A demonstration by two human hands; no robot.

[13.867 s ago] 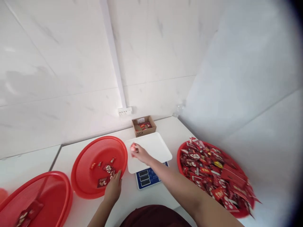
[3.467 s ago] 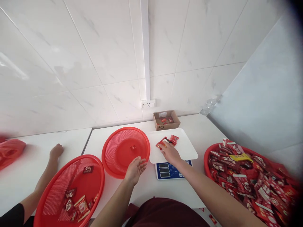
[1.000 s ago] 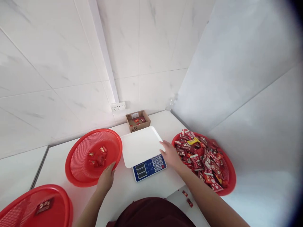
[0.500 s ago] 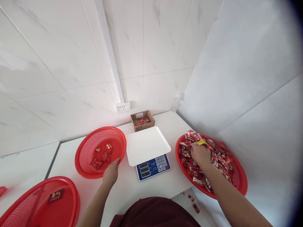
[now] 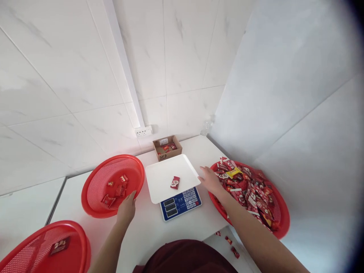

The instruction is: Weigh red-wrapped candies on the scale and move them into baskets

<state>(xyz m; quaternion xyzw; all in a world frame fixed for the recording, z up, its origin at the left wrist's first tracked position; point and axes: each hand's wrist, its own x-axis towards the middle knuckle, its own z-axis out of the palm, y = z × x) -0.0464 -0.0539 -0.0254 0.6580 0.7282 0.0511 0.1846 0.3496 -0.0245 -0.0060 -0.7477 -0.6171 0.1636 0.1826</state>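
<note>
A single red packet [image 5: 175, 182] lies on the white pan [image 5: 159, 178] of the blue scale [image 5: 182, 203]. My right hand [image 5: 211, 179] hovers beside the pan's right edge, fingers apart and holding nothing. Under and beyond it, the right red basket [image 5: 285, 218] is heaped with red packets and one yellow packet [image 5: 234, 173]. My left hand [image 5: 126, 206] has its fingers closed on the near right rim of the middle red basket [image 5: 95, 182], in which several small red packets [image 5: 121, 189] lie.
Behind the scale stands a small cardboard box [image 5: 167, 154] with red packets inside. Another red basket [image 5: 85, 242], at the lower left, holds a dark red packet [image 5: 59, 245]. Several packets [image 5: 234, 252] lie lower down beyond the table's near edge. A socket strip [image 5: 143, 131] is on the wall.
My right hand has moved left out of the heaped basket and opened. A red packet now lies on the scale pan, which was bare. The view has shifted slightly.
</note>
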